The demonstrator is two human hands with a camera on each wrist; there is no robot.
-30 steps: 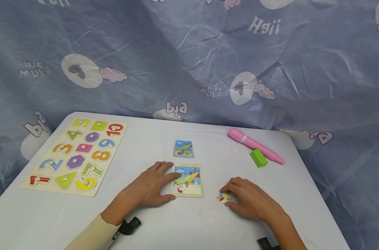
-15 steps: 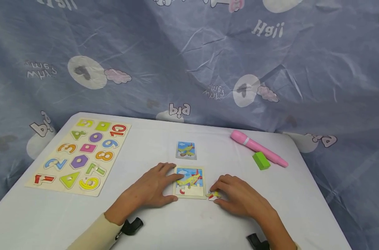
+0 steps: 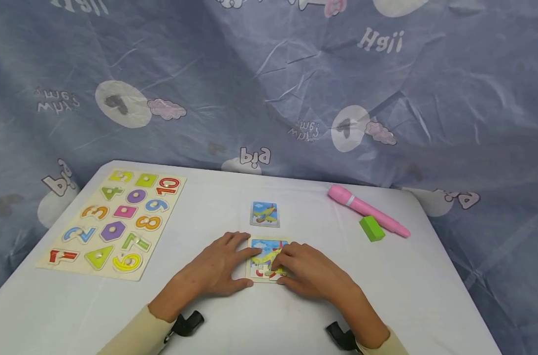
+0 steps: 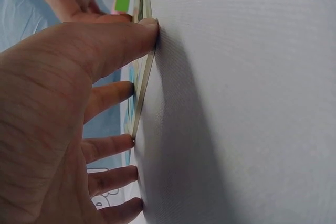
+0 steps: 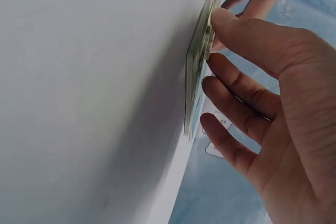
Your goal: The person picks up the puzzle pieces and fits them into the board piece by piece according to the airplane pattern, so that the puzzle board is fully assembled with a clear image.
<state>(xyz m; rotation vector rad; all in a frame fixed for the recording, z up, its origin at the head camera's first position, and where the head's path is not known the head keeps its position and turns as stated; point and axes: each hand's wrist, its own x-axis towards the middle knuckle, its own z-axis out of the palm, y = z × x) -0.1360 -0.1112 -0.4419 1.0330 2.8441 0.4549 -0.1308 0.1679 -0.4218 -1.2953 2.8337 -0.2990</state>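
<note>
A small wooden jigsaw board [image 3: 248, 270] with a yellow airplane picture lies mid-table in the head view. My left hand [image 3: 213, 266] spreads straight fingers at its left side, the index finger on the picture and the thumb at the near left corner. Over the board's near right part, my right hand [image 3: 315, 273] pinches a jigsaw piece [image 3: 273, 276] between thumb and fingers. This piece lies on or just above the board; its exact seating is hidden. The right wrist view shows the board's edge [image 5: 190, 87] with the right fingertips close against it.
Beyond the board lies a small airplane picture card [image 3: 265, 214]. On the left is a wooden number-and-shape puzzle [image 3: 118, 224]. A pink pen-shaped stick [image 3: 366, 209] and a green block [image 3: 372, 229] lie at the right. A patterned blue cloth [image 3: 269, 88] hangs behind the table.
My right hand has moved left with the jigsaw piece, from the bare table at the right onto the board's near right part. The left hand has stayed on the board.
</note>
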